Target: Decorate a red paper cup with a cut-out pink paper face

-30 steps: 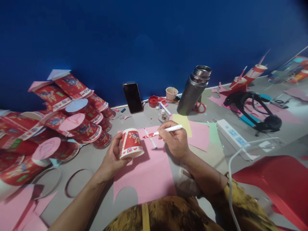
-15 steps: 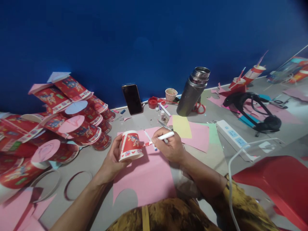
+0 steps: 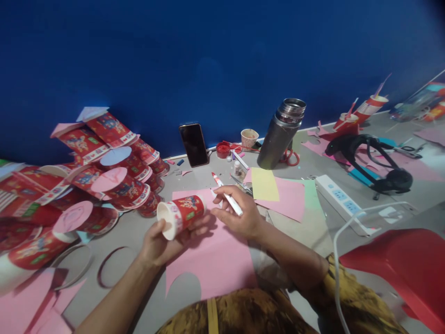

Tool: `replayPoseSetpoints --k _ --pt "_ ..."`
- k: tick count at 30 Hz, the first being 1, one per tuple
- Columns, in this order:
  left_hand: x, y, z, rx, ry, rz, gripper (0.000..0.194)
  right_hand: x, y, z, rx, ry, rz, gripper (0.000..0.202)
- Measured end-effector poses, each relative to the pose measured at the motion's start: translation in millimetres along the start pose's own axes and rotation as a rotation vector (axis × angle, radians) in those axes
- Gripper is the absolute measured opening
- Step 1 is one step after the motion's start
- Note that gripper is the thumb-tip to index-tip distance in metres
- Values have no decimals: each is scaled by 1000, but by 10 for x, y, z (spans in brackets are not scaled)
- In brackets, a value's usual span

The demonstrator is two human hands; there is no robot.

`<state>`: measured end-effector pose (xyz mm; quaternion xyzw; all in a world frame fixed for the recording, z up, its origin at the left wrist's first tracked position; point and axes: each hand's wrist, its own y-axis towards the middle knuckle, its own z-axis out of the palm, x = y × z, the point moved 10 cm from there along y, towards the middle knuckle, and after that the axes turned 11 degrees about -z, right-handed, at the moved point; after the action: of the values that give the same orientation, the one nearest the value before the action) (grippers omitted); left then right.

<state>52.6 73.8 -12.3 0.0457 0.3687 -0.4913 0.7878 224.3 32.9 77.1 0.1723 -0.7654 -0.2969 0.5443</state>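
Note:
A red printed paper cup lies tilted on its side in my left hand, its open white mouth facing left toward me. My left thumb presses at the rim while the fingers stretch beneath the cup. Close to the cup's base, my right hand holds a white marker with a red tip, which points up and away. Beneath both hands is a sheet of pink paper with a round piece cut out of its near edge.
Stacked red cups with paper discs crowd the left. A phone leans on the blue wall beside a steel flask. To the right are a power strip, a black head strap and a red stool.
The cup has turned from roughly upright to lying on its side, mouth toward the left. My right hand's marker has swung from pointing at the cup to pointing away from me.

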Motion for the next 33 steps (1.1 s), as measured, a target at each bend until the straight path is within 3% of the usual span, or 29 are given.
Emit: replayPoseSetpoints --k 4,8,11,17,20,23,26,29,31,33 --pt "142 35 120 164 -168 -166 67 -17 29 -1 26 -42 -22 38" --pt "303 15 211 325 -213 -306 62 65 51 96 145 -75 -110 49" --pt "458 -21 197 366 -225 -423 61 104 46 174 251 -67 -140 60" --pt "749 -180 270 427 -238 -691 72 231 2 293 466 160 -149 100" --pt "792 -203 319 448 -229 -726 83 254 -17 329 515 221 -107 101" --pt "689 -82 302 388 -149 -574 87 192 14 271 442 186 -66 99" --pt "299 82 76 67 -9 -178 76 30 47 146 308 128 16 100" --pt "-161 -29 -38 -231 231 207 67 -124 34 78 223 161 104 100" --pt "-312 -114 79 -261 409 344 79 -194 8 88 199 212 148 98" --pt "-324 -147 214 -236 527 383 91 -246 -25 123 181 266 178 96"
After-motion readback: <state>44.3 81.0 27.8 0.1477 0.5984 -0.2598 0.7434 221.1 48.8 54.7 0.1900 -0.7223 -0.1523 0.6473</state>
